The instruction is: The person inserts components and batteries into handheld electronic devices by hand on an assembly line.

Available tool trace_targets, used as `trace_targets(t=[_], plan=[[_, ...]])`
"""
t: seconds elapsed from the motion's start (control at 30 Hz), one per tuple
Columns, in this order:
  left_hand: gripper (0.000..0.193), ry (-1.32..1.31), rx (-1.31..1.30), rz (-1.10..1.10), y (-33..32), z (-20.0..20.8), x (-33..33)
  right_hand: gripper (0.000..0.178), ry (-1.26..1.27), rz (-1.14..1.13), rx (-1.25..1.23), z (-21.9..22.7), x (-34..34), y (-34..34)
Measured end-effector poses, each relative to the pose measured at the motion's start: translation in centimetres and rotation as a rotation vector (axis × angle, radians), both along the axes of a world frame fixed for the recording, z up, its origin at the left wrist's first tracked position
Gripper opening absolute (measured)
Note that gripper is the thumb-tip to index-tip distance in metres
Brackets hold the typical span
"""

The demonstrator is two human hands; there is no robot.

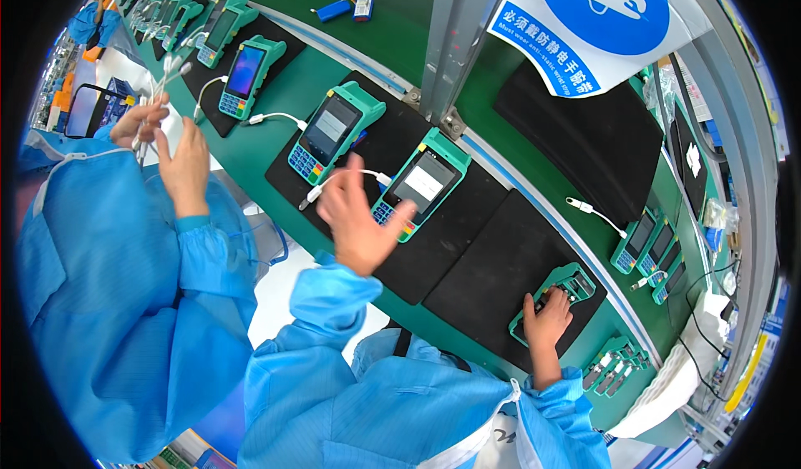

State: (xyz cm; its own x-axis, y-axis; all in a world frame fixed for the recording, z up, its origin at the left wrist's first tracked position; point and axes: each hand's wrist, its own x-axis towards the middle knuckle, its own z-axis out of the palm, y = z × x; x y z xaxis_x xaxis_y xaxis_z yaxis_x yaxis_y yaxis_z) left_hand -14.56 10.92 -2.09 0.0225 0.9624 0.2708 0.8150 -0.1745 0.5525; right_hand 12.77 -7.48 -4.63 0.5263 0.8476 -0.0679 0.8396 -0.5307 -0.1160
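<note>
My left hand (363,223) is raised over the black mat with fingers spread, in front of a teal payment terminal (424,181) whose screen is lit. A short white cable (365,172) is plugged into that terminal's side and passes behind my fingers; its loose plug (310,197) lies to the left. Farther left sits a second lit payment terminal (329,128), with its own white cable. At the right, my right hand (547,317) curls over another payment terminal (576,282), gripping its body. The hand covers most of that terminal.
Beside me on the left, a co-worker in a blue smock holds a bunch of white cables (150,106). More terminals (250,77) line the bench there. Several terminals (638,239) stand beyond the rail at right. A metal post (450,43) rises behind the mat. Blue battery packs (334,10) lie at the back.
</note>
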Motion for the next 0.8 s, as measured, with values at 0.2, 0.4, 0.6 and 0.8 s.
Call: trace_targets(t=[0.2,0.4,0.6,0.8], plan=[[0.092,0.222,-0.184,0.177,7.1,-3.5,-8.5,0.038,-0.027,0.022,0.008,0.0,-0.1,0.0],[0.1,0.124,-0.174,0.077,8.1,-3.1,-8.2,0.036,-0.071,0.02,0.048,-0.1,-0.1,-0.6],[0.104,0.183,-0.287,0.166,8.2,-2.9,-8.4,0.027,-0.064,-0.005,-0.023,0.5,-0.5,0.8],[0.074,-0.038,-0.008,0.08,7.0,-0.8,-8.3,0.02,0.019,-0.07,0.038,0.5,0.0,0.4]])
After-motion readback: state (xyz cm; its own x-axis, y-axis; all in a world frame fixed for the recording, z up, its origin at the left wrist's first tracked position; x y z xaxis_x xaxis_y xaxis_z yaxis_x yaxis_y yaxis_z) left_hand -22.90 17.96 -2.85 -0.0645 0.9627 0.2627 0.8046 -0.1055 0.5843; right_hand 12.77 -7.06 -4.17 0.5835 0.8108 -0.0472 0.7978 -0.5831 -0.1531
